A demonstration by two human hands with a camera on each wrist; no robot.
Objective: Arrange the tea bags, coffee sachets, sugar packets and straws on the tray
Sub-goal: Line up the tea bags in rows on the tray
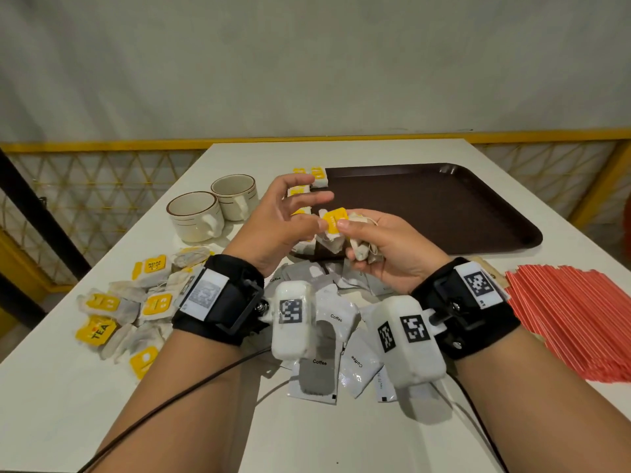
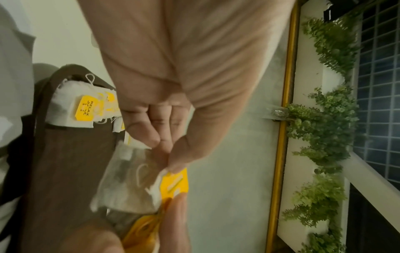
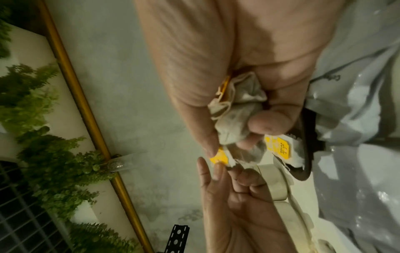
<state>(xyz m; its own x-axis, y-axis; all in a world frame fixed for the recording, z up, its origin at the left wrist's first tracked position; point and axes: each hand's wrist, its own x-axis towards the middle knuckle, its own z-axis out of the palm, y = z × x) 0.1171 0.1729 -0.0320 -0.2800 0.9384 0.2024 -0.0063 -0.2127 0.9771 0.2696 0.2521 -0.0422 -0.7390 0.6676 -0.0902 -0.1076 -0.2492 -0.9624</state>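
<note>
Yellow tags mark the bunch of tea bags [image 1: 355, 238] that your right hand [image 1: 386, 254] holds at the centre of the head view, above the near left corner of the brown tray [image 1: 444, 206]; that grip is curled tight round the crumpled bags, thumb on top. Your left hand [image 1: 283, 220] meets it from the left: thumb and a fingertip pinch the yellow tag [image 1: 335, 218] of one bag, while the other fingers spread loosely, so this grip is only partly closed. A few tea bags already lie along the tray's left edge [image 1: 319, 177], at the upper middle of the frame. More loose tea bags [image 1: 123, 312] are scattered on the white desk [image 1: 68, 404] at lower left. Silver coffee sachets [image 1: 321, 367] lie in a heap under your wrists at lower centre. Red straws [image 1: 573, 322] form a flat stack at the right edge, just below the tray. Two cream cups [image 1: 211, 213] stand side by side left of the tray. I cannot make out any sugar packets.
</note>
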